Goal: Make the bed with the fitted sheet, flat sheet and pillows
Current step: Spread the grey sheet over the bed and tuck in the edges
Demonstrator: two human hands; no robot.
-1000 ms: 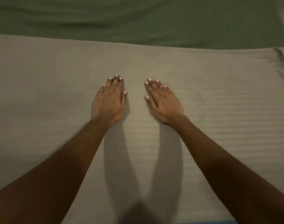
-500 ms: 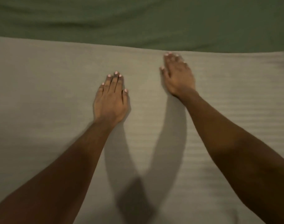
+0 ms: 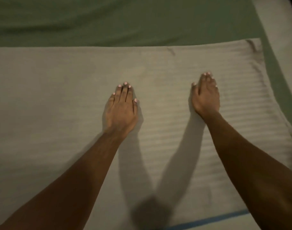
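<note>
A pale striped flat sheet (image 3: 59, 100) lies spread over the bed and fills most of the view. Its far edge runs straight across, and beyond it shows the green fitted sheet (image 3: 125, 20). My left hand (image 3: 121, 110) rests flat, palm down, on the striped sheet near the middle, fingers together. My right hand (image 3: 206, 95) lies on the same sheet further right, tilted a little onto its edge, holding nothing. The sheet's right edge (image 3: 258, 67) is slightly rumpled. No pillows are in view.
A strip of the green fitted sheet runs down the right side (image 3: 273, 67), with pale bedding or floor (image 3: 281, 35) beyond it. A blue stripe (image 3: 208, 219) crosses the near bottom edge. My shadow falls between my arms.
My right hand has swept from near the sheet's far edge back and to the right across the sheet. My left hand stays flat in place. The view shifted to show the right edge.
</note>
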